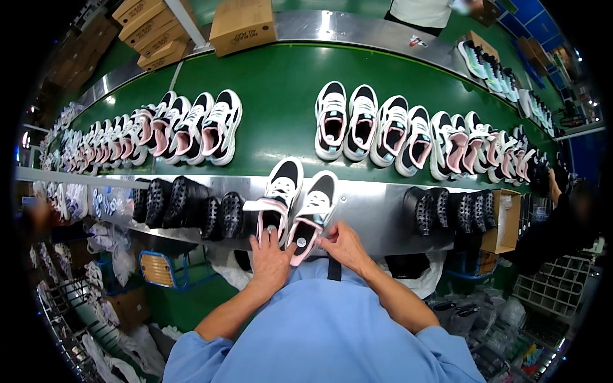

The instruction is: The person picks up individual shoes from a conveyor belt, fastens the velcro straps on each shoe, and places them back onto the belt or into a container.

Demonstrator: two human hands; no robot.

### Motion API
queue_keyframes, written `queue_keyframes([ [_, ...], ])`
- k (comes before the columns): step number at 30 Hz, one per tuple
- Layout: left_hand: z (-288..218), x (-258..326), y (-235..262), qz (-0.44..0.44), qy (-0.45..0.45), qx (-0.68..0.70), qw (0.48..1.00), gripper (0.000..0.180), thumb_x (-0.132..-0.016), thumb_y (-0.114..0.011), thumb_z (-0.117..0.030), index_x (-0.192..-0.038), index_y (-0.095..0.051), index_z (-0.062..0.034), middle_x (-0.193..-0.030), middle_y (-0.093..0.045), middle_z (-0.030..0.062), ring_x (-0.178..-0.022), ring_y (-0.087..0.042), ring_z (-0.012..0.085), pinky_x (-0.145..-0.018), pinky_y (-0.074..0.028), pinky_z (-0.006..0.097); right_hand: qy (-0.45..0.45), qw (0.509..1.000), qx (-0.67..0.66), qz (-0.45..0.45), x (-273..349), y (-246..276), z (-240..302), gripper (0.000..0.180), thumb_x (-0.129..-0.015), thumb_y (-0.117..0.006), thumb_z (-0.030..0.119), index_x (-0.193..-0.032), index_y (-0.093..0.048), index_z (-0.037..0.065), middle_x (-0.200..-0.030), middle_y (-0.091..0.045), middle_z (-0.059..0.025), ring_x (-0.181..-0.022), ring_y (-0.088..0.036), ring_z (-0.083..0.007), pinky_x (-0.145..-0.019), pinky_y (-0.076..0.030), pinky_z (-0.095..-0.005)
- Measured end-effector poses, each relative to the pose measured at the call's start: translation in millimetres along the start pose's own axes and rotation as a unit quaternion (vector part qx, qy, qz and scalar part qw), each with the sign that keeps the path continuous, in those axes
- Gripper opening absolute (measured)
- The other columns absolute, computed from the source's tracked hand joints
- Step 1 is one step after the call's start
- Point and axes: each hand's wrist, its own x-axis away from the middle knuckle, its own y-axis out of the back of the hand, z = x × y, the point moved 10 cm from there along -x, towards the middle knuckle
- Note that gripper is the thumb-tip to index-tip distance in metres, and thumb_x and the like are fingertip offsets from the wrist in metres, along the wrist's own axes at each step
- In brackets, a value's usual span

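Two white, black and pink sneakers stand side by side in front of me, toes pointing away, on the metal ledge. My left hand (271,263) is at the heel of the left sneaker (281,186), its fingers reaching into the pink-lined opening and closed on the heel. Its thumb lies near the right sneaker's heel. My right hand (346,246) pinches the outer side of the right sneaker (317,203) near its collar; the fingertips are partly hidden. Both tongues are folded back, and a round pale sticker shows on the insole of the right sneaker.
On the green conveyor belt (274,115) stand a left row of sneakers (220,127) and a right row (363,121). Black shoe forms (231,214) line the metal ledge (373,220) on both sides. An open carton (504,220) is at right; brown boxes (242,27) sit across the belt.
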Motion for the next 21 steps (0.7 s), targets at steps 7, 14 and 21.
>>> queue_keyframes([
  [7,13.3,-3.0,-10.2,0.015,0.205,0.187,0.961,0.034,-0.083,-0.079,-0.013,-0.112,-0.067,-0.0010,-0.108,-0.062,0.0194,-0.099,-0.062,0.0383,-0.084,-0.053,0.048,0.371,0.918,0.098,-0.099,21.8,16.2,101.5,0.048,-0.079,-0.081,0.015,-0.121,-0.062,0.000,-0.128,-0.060,-0.0209,-0.114,-0.059,-0.0410,-0.100,-0.049,-0.0487],
  [14,42.2,-21.8,-58.7,-0.058,0.255,0.186,0.947,0.016,-0.093,-0.068,-0.010,-0.096,-0.059,0.0029,-0.080,-0.071,0.0226,-0.069,-0.071,0.0428,-0.063,-0.056,0.052,0.476,0.843,0.250,-0.008,16.5,-20.6,97.2,0.043,-0.073,-0.075,0.011,-0.115,-0.067,0.009,-0.124,-0.067,-0.0046,-0.116,-0.058,-0.0298,-0.090,-0.048,-0.0435],
  [21,21.9,17.3,-21.3,-0.081,0.255,0.258,0.928,0.020,-0.088,-0.079,-0.011,-0.098,-0.066,-0.0002,-0.095,-0.067,0.0212,-0.086,-0.067,0.0427,-0.074,-0.052,0.052,0.472,0.879,0.062,-0.008,28.7,-3.9,95.1,0.045,-0.080,-0.073,0.016,-0.121,-0.062,0.001,-0.118,-0.062,-0.0191,-0.121,-0.057,-0.0368,-0.102,-0.051,-0.0469],
])
